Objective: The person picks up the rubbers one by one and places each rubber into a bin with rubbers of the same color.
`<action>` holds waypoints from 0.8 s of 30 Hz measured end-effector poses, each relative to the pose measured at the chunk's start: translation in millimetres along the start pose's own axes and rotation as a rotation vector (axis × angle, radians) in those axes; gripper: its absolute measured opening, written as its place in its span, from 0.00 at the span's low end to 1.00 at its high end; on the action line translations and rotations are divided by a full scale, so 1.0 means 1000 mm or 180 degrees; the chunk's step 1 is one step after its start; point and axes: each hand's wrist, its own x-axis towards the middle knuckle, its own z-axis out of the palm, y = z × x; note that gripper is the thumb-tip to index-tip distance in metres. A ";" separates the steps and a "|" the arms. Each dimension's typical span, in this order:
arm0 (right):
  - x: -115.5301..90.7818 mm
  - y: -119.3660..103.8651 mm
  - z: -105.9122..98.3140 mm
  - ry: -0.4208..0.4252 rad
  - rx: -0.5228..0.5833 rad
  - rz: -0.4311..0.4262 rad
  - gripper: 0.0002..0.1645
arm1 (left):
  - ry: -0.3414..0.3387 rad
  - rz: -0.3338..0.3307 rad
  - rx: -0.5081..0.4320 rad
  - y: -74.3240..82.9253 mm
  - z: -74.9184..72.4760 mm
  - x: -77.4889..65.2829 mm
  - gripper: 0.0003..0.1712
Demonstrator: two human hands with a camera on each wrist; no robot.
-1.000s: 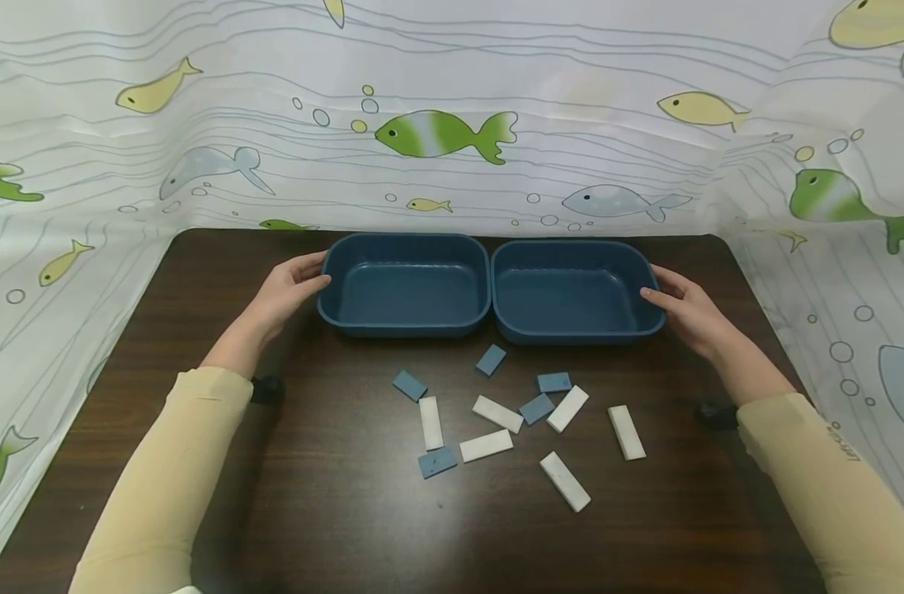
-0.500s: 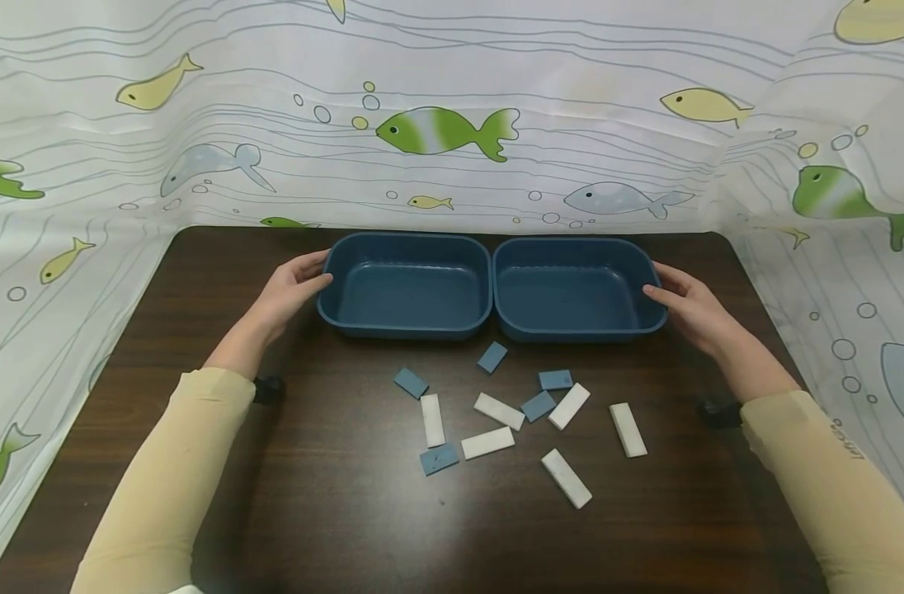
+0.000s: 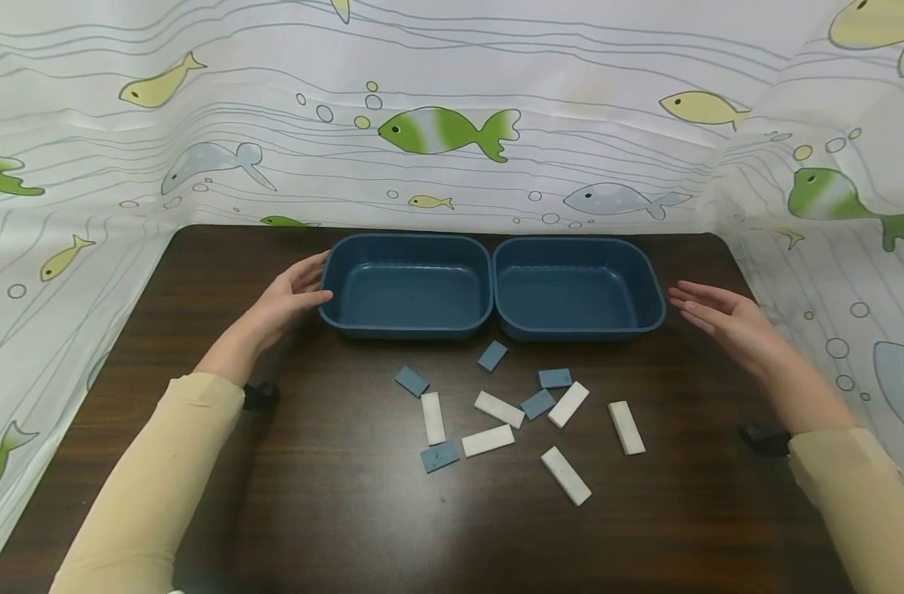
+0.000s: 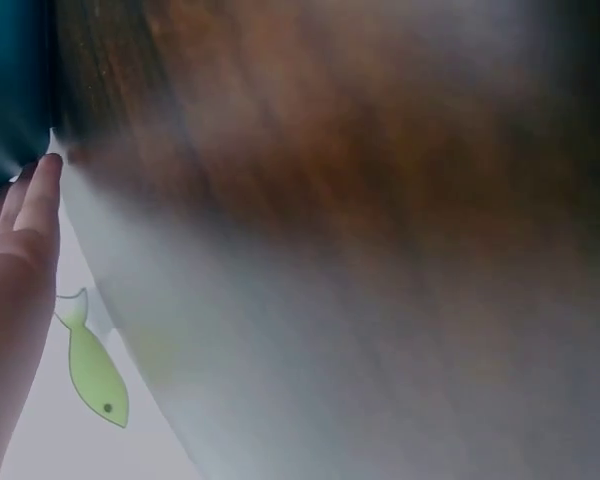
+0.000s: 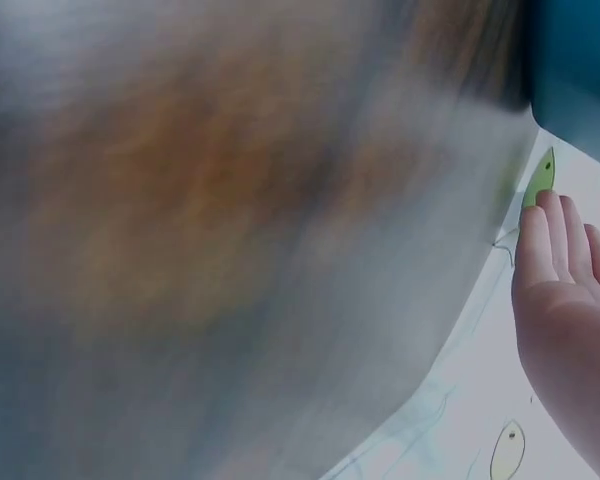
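Two dark blue rectangular tubs stand side by side on the table, with nothing in them. At the outer end of the left tub (image 3: 407, 332), my left hand (image 3: 281, 299) has its fingers along the wall and its thumb right at the rim. The left wrist view shows those fingers nearly straight beside the blue wall. My right hand (image 3: 727, 318) is just off the outer end of the right tub (image 3: 580, 334), with straight fingers and nothing held. In the right wrist view a gap shows between its fingertips and the tub.
Several white blocks (image 3: 487, 440) and small blue blocks (image 3: 440, 456) lie scattered on the dark wooden table (image 3: 333, 495) in front of the tubs. A white fish-print curtain (image 3: 452, 74) hangs behind the table and along its sides.
My right hand has let go of the right tub's end and moved off to the right. The left thumb has shifted slightly toward me along the rim. Tubs and blocks stay in place.
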 end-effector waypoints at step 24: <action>-0.050 0.016 0.039 -0.0453 -0.1248 0.0271 0.22 | -0.0399 0.0018 -0.0864 -0.016 -0.004 0.000 0.47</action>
